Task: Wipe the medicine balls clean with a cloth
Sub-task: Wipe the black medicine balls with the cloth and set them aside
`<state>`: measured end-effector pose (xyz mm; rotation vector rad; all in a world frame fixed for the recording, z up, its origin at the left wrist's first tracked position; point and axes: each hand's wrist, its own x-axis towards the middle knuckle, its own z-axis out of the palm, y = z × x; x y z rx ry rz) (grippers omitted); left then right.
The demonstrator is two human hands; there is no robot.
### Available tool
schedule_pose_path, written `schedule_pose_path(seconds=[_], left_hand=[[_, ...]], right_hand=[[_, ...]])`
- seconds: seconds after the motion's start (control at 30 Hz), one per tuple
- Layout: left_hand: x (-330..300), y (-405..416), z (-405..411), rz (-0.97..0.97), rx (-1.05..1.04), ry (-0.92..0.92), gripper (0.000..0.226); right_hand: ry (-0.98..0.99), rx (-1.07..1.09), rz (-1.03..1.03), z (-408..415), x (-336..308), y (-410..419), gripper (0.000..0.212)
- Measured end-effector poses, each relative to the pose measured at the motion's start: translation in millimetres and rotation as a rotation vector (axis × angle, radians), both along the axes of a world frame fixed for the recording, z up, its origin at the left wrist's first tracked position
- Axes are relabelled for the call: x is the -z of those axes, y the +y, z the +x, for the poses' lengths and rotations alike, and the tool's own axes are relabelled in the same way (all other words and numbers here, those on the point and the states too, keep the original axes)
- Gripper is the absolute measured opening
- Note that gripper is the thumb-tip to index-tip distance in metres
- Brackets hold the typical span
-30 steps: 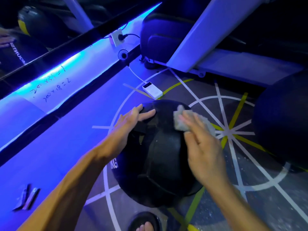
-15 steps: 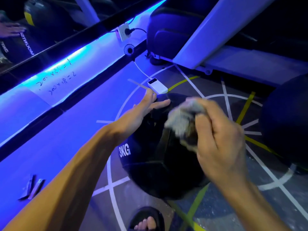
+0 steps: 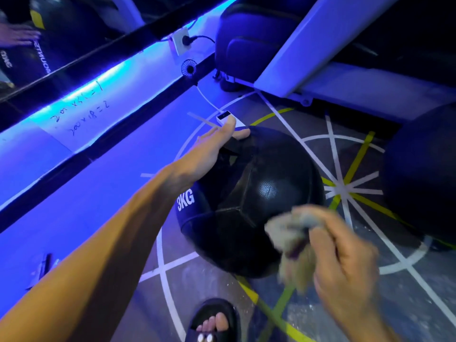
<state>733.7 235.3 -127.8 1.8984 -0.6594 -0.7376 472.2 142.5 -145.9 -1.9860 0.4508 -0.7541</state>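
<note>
A black medicine ball (image 3: 249, 201), marked "3KG" in white on its left face, rests on the floor (image 3: 118, 193) at the centre of the view, over painted white and yellow-green lines that radiate from a hub just right of the ball. The left hand (image 3: 212, 149) lies flat against the ball's far upper-left surface, fingers straight and together, the thumb extended along the ball's far edge; the forearm runs in from the near left. The right hand (image 3: 345, 257), blurred by motion, is at the near right with its fingers curled round a crumpled pale cloth (image 3: 291, 238). The cloth overlaps the ball's near right edge in the view; whether it touches the ball cannot be told. A second dark ball (image 3: 419, 174) sits at the right edge, apart from the first. Just beyond the left hand's fingertips a small white device (image 3: 225, 118) lies on the floor, a white cable leading from it toward the far wall base, where a small round fan (image 3: 189, 68) and a wall socket (image 3: 181, 43) with a black plug are seen. Blue strip lighting runs along the wall on the left, above handwritten figures. A white machine frame (image 3: 308, 38) stands at the far right. A sandalled foot (image 3: 214, 322) shows at the near edge.
</note>
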Motion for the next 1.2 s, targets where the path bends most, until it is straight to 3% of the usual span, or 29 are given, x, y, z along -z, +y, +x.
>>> schedule_pose_path(seconds=[0.1, 0.2, 0.23, 0.33, 0.37, 0.47, 0.57, 0.7, 0.83, 0.9, 1.03, 1.2], left_hand=[[7, -7, 4, -0.002, -0.016, -0.039, 0.056], [20, -7, 10, 0.073, 0.006, -0.332, 0.041], [25, -4, 11, 0.066, 0.012, -0.413, 0.038], [34, 20, 15, -0.004, -0.01, -0.467, 0.037], [38, 28, 16, -0.018, -0.029, -0.455, 0.037], [41, 58, 10, -0.015, -0.096, -0.429, 0.043], [35, 85, 3, -0.018, -0.094, -0.4, 0.05], [3, 94, -10, -0.03, -0.187, -0.417, 0.069], [-11, 64, -17, 0.248, -0.064, -0.716, 0.072], [-2, 54, -23, 0.361, -0.034, -0.674, 0.08], [12, 52, -38, 0.326, -0.037, -0.678, 0.077], [10, 65, -61, 0.3, -0.027, -0.75, 0.072]], right_hand=[[-0.147, -0.018, -0.116, 49, -19, 7, 0.04], [0.04, -0.272, -0.42, 57, 30, 48, 0.045], [0.128, -0.307, -0.409, 46, 47, 61, 0.042], [0.35, -0.188, 0.019, -2, 69, 75, 0.033], [0.387, -0.157, 0.26, -13, 78, 69, 0.031], [0.196, 0.213, 0.896, -23, 104, 21, 0.024], [0.15, 0.548, 1.136, -29, 113, -23, 0.02], [0.014, 0.513, 1.407, -29, 122, -37, 0.058], [-0.037, 0.511, 1.335, -11, 118, -27, 0.047], [-0.059, 0.458, 1.166, -3, 103, -17, 0.033], [-0.038, 0.248, 0.667, -2, 78, 14, 0.037], [-0.116, 0.089, 0.214, 3, 75, 37, 0.049]])
